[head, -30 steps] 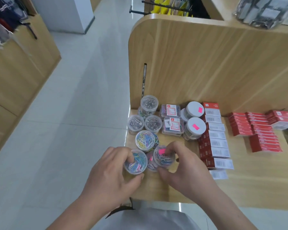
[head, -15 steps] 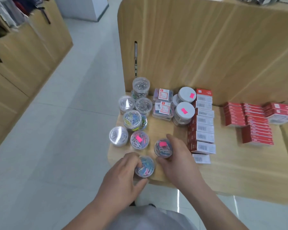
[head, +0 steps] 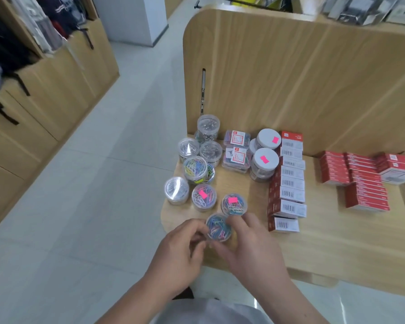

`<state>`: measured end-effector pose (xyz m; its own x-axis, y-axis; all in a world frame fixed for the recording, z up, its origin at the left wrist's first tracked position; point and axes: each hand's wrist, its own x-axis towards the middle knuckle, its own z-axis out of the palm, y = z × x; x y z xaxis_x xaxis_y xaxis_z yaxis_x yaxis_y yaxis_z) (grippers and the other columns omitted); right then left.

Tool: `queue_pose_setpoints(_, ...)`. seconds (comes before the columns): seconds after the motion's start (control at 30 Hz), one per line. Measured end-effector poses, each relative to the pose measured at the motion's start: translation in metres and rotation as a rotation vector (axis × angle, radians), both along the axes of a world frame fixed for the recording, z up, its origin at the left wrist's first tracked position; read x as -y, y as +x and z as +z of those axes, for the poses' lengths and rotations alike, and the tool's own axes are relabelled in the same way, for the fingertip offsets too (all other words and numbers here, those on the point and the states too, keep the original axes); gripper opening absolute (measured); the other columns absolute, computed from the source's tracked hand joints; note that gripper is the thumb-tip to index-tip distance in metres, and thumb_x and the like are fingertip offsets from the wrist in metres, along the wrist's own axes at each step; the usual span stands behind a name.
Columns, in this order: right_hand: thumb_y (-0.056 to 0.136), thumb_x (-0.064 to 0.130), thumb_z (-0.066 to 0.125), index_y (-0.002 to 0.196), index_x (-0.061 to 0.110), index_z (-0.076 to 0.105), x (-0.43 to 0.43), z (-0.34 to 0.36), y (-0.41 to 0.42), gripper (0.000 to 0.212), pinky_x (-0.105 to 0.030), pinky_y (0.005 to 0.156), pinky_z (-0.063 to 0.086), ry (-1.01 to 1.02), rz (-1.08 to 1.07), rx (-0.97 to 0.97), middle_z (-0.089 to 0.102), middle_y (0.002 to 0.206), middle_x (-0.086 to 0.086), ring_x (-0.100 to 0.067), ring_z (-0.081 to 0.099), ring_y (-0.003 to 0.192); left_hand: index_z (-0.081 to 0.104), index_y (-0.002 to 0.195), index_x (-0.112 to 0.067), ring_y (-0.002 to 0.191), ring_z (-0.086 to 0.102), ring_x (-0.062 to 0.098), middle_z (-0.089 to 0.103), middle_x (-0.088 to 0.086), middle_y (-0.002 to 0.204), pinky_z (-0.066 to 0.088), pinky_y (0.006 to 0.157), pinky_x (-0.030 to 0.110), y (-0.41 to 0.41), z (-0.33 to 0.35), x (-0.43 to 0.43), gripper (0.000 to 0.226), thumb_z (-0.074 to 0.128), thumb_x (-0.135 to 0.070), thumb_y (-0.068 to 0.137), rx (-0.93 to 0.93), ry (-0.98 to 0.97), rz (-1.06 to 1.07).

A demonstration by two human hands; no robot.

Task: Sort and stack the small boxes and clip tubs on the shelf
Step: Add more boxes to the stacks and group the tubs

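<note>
- Left grip (head: pixel 180 251) and right grip (head: pixel 250 249) both clasp one tub (head: pixel 218 228) at the shelf's (head: pixel 337 249) near edge — a slip drops it onto the floor (head: pixel 91 218).
- Right grip may nudge the tagged tub (head: pixel 233 204) just beyond.

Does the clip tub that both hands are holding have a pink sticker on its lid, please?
No, the held tub shows only coloured clips through its lid, whereas the nearest tub behind it bears a pink sticker.

Both hands (head: pixel 250 249) – now on front tub (head: pixel 218 227)
</note>
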<state>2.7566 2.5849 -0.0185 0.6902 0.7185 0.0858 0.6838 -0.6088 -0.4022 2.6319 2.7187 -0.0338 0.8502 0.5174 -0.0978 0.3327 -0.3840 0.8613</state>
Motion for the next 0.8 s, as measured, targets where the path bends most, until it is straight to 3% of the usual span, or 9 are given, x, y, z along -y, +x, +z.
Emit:
queue_pose_setpoints(0.1,0.067,0.057,0.081,0.094,0.026,0.059,-0.006,-0.005,-0.006,0.047,-0.029,0.053,0.036,0.003,-0.035,0.034,0.059,0.089,0.005,-0.026,0.065,0.075,0.063,0.111,-0.036,0.095,0.07,0.009,0.071,-0.014,0.101,0.057,0.084,0.036,-0.003,0.001,-0.005,0.04,0.053,-0.003,0.092,-0.034,0.034,-0.038)
queue_pose_setpoints(0.23,0.066,0.053,0.076,0.096,0.03,0.056,-0.01,-0.003,-0.009,0.044,-0.03,0.054,0.042,0.018,-0.057,0.001,0.059,0.087,0.007,-0.024,0.065,0.076,0.063,0.117,-0.039,0.096,0.069,0.012,0.07,-0.014,0.101,0.056,0.084,0.036,-0.005,0.006,-0.011,0.046,0.049,-0.003,0.092,-0.036,0.042,-0.167)
queue_pose_setpoints(0.3,0.064,0.052,0.077,0.093,0.031,0.055,-0.008,0.004,-0.01,0.041,-0.027,0.054,0.04,0.069,-0.098,0.0,0.056,0.084,0.009,-0.02,0.063,0.073,0.06,0.122,-0.042,0.097,0.068,0.008,0.07,-0.018,0.104,0.055,0.085,0.03,-0.005,0.012,-0.013,0.049,0.051,-0.004,0.093,-0.008,0.045,-0.209)
queue_pose_setpoints(0.37,0.065,0.053,0.077,0.091,0.034,0.054,-0.007,0.019,-0.009,0.04,-0.026,0.055,0.041,0.132,-0.144,-0.009,0.052,0.083,0.011,-0.014,0.06,0.074,0.058,0.123,-0.045,0.087,0.067,0.002,0.067,-0.025,0.102,0.052,0.078,0.018,-0.006,0.02,-0.019,0.047,0.058,-0.008,0.093,0.057,0.063,-0.146)
queue_pose_setpoints(0.5,0.075,0.056,0.074,0.098,0.041,0.047,-0.022,0.039,0.011,0.038,-0.034,0.064,0.051,0.158,-0.195,-0.025,0.051,0.092,0.014,-0.011,0.058,0.086,0.068,0.111,-0.038,0.074,0.063,0.002,0.067,-0.023,0.1,0.047,0.067,0.013,0.001,0.037,-0.046,0.036,0.069,-0.009,0.091,0.164,0.14,0.049)
queue_pose_setpoints(0.6,0.079,0.059,0.07,0.099,0.036,0.049,-0.033,0.039,0.025,0.037,-0.038,0.07,0.052,0.038,-0.242,-0.051,0.052,0.098,0.013,-0.014,0.058,0.096,0.069,0.103,-0.036,0.081,0.065,0.006,0.067,-0.023,0.102,0.048,0.064,0.017,0.015,0.052,-0.073,0.03,0.071,-0.009,0.091,0.194,0.128,0.122)
queue_pose_setpoints(0.8,0.077,0.064,0.068,0.117,0.039,0.057,-0.038,0.061,0.03,0.048,-0.034,0.07,0.052,-0.086,-0.252,0.035,0.055,0.112,0.018,-0.012,0.056,0.108,0.068,0.111,-0.037,0.087,0.067,0.005,0.065,-0.022,0.109,0.052,0.068,0.021,0.044,0.048,-0.133,0.03,0.071,-0.015,0.09,0.13,0.129,0.114)
